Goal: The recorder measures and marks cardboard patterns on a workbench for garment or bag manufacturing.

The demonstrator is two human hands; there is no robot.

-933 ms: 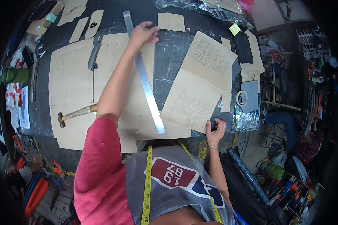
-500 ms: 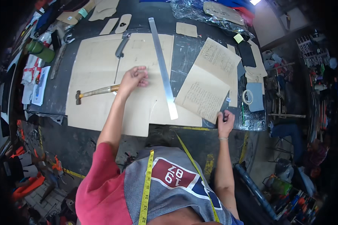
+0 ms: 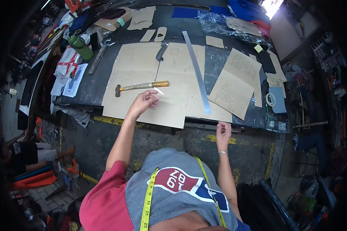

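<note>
My left hand [image 3: 145, 102] hovers over the large brown cardboard sheet [image 3: 123, 109], fingers loosely curled with nothing visible in them. Just beyond its fingertips a small white tapered piece [image 3: 159, 91] lies on the cardboard. A hammer [image 3: 142, 86] with a wooden handle rests behind that hand, its head to the left. My right hand [image 3: 223, 133] is at the table's front edge, fingers bent in together and apparently empty. Closest to it are a steel ruler [image 3: 197, 73] and a folded brown paper sheet with handwriting [image 3: 233, 90]. A grey-handled tool [image 3: 162, 52] with a thin shaft lies farther back.
At the right are a tape roll [image 3: 270, 99], a blue-grey piece [image 3: 278, 101] and stacked card shapes [image 3: 274, 77]. Clear plastic wrapping [image 3: 223, 27] lies at the back. Left are a green bottle [image 3: 81, 47] and a printed sheet [image 3: 75, 81]. A yellow tape measure [image 3: 148, 198] hangs round my neck.
My view has swung left. My left hand has drawn back from above the hammer handle, uncovering it. My right hand has left the paper's near corner and shifted left, toward me.
</note>
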